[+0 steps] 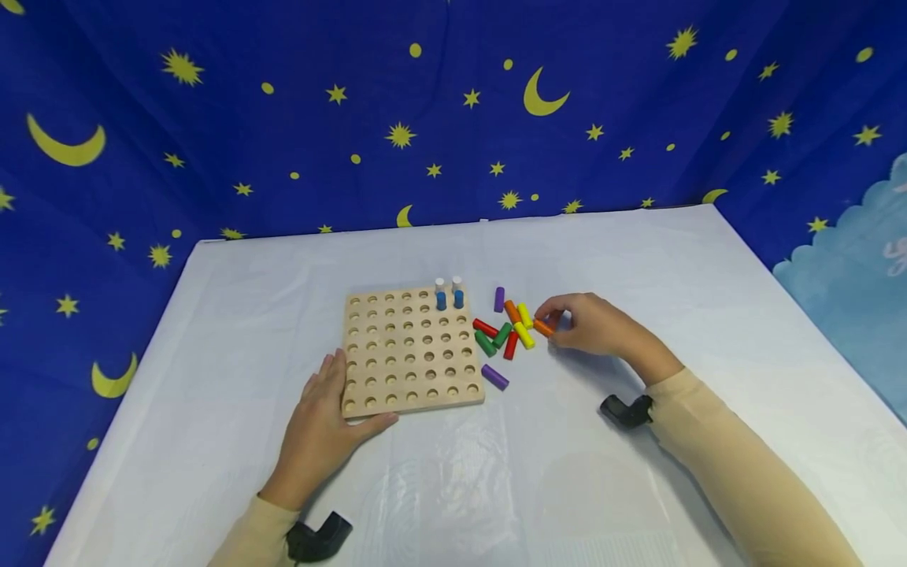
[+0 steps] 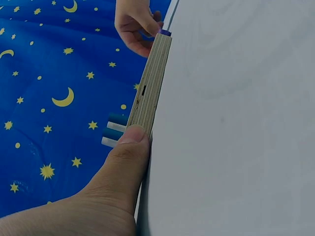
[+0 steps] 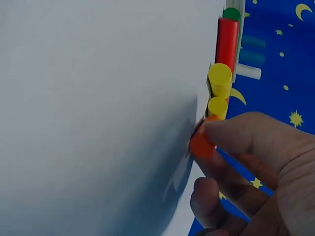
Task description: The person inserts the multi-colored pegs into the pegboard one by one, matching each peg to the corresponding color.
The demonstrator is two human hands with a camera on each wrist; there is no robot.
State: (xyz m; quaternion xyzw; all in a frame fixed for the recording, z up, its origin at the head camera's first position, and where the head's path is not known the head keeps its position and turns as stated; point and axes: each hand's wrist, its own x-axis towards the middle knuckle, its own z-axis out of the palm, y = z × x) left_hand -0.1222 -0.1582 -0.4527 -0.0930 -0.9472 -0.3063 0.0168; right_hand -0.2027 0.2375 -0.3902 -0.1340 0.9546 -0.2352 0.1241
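Note:
A light wooden pegboard with rows of round holes lies on the table. Two white pegs and two blue pegs stand upright in holes at its far right corner. Against the board's near left corner rests my left hand, fingers stretched along the left side, thumb on the front edge. Right of the board, my right hand pinches an orange peg between thumb and fingers, low over the table. Close by lie loose yellow pegs, partly hidden behind each other in the right wrist view.
Between board and right hand lie red pegs, green pegs, another orange peg and two purple pegs. A white cover spreads over the table. A blue star-patterned cloth hangs behind it.

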